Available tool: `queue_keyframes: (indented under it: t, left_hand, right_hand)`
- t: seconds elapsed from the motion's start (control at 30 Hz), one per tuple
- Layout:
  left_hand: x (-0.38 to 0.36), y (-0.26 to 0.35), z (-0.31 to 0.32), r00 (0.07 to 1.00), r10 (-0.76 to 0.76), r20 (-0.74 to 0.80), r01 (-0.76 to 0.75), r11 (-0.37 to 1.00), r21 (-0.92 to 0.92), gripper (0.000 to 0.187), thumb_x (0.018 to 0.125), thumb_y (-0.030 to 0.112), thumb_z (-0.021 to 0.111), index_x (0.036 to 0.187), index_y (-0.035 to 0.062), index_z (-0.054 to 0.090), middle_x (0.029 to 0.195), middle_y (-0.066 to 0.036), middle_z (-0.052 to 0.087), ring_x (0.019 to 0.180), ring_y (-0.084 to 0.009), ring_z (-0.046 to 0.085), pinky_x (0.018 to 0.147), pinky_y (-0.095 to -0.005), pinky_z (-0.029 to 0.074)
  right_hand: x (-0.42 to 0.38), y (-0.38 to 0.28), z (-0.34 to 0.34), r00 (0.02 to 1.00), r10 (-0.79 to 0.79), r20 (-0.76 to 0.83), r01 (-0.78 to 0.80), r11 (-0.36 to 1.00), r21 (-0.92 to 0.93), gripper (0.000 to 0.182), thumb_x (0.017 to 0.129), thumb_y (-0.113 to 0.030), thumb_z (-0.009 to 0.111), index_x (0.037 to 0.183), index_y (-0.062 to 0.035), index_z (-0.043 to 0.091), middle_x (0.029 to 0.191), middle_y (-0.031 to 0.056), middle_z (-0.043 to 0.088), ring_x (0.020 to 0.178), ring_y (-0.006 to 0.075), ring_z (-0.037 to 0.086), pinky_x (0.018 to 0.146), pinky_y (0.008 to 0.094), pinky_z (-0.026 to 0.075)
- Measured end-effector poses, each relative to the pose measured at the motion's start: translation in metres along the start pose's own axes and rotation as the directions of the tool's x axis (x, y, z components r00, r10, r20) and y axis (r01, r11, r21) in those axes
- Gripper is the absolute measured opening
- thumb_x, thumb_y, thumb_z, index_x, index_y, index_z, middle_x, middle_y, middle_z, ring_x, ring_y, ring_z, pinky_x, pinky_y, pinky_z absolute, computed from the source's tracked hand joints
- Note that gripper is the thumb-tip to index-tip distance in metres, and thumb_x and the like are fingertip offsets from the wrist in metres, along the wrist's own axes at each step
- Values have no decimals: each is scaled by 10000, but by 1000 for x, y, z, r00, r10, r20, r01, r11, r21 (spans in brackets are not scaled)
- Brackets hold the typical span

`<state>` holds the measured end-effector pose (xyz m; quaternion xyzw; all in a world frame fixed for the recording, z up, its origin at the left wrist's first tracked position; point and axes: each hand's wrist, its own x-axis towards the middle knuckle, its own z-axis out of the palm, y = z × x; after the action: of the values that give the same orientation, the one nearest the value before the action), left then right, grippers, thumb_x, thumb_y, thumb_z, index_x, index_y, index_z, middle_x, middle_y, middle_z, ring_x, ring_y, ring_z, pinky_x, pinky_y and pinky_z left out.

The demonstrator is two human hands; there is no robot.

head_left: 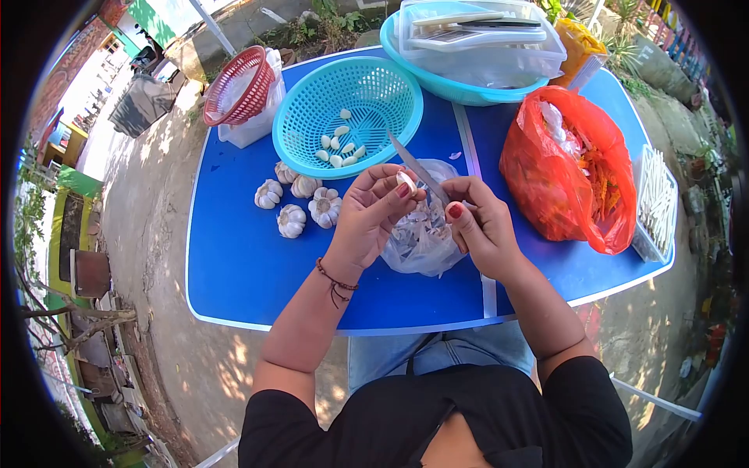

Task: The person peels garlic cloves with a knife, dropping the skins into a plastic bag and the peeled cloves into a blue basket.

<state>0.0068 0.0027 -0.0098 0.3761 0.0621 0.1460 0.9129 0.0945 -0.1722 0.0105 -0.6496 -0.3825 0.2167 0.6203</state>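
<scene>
My left hand (372, 204) pinches a garlic clove (406, 182) between thumb and fingers. In my right hand (480, 222) is a knife (417, 166), its blade slanting up and left, close beside the clove. Below both hands lies a clear plastic bag (425, 248) with papery garlic skins in it. Several whole garlic bulbs (324, 207) sit on the table left of my left hand. Peeled cloves (342, 148) rest in the turquoise basket (292, 117) beyond them. The knife's handle is mostly hidden by my right fingers.
A red plastic bag (538, 195) with orange-red contents stands at the right, beside a container of cotton swabs (657, 203). At the back are a blue basin (460, 95) with clear plastic boxes (499, 62) and a yellow packet (579, 43). A small red basket (257, 97) is far left on the blue table (257, 281).
</scene>
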Motion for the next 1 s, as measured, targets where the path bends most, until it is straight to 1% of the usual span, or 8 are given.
queue_keyframes:
  t: [0.07,0.27,0.33,0.47,0.57,0.67,0.73,1.0]
  left_hand:
    - [0,0,0,1000,-8,11,8,999,-37,314,831,2,647,1121,25,530,1085,-117,616,961,-202,642,835,-306,541]
    - [-2,-3,-4,993,-6,118,9,1000,-29,317,829,-11,643,1122,33,531,1115,-123,596,1023,-209,618,886,-325,528]
    - [-2,-3,-4,991,8,132,-2,999,-40,316,827,-12,646,1119,31,535,1121,-125,592,1028,-207,615,895,-326,523]
    - [-3,-6,-5,995,27,94,-24,999,-35,316,824,-3,655,1117,22,537,1117,-125,594,1030,-207,611,898,-329,522]
    - [-3,-8,-6,995,41,93,-40,999,-22,315,827,2,655,1118,15,536,1118,-125,594,1029,-206,611,898,-330,523]
    - [-3,-6,-4,995,48,83,-47,999,-16,296,836,10,649,1110,7,538,1106,-129,605,1022,-206,616,899,-331,522]
    - [-4,-4,0,997,42,63,-41,999,-17,276,841,18,647,1096,0,544,1079,-133,622,1003,-205,626,899,-330,521]
    - [-3,1,-3,990,-111,84,113,993,-15,226,827,23,657,1042,-12,595,996,-143,654,861,-207,679,743,-254,577]
  right_hand:
    - [-1,-11,3,998,-62,26,62,998,30,315,940,-195,539,1209,-33,517,877,101,586,665,100,535,598,252,452]
    - [2,-9,3,973,-203,113,221,958,-182,387,911,-182,563,1271,-59,492,947,129,603,696,175,560,647,294,478]
    - [3,-6,3,968,-226,113,244,951,-188,394,900,-154,571,1277,-62,498,958,125,608,719,188,564,660,300,482]
    - [3,-7,4,970,-221,97,235,957,-170,376,884,-83,574,1256,-55,531,945,131,609,751,207,570,668,303,476]
    - [4,-8,5,946,-314,80,324,911,-256,356,873,-37,568,1229,-42,553,931,138,613,743,219,574,661,299,467]
    - [3,-11,3,964,-247,97,266,912,-314,347,873,-26,560,1220,-30,558,922,145,615,738,230,577,657,303,462]
    - [4,-8,3,966,-249,76,260,929,-262,339,879,-33,554,1218,-24,557,934,149,617,751,234,585,668,303,466]
    - [5,-8,0,981,-192,-16,184,957,-226,297,915,-70,516,1203,-7,560,974,152,629,826,247,616,732,305,480]
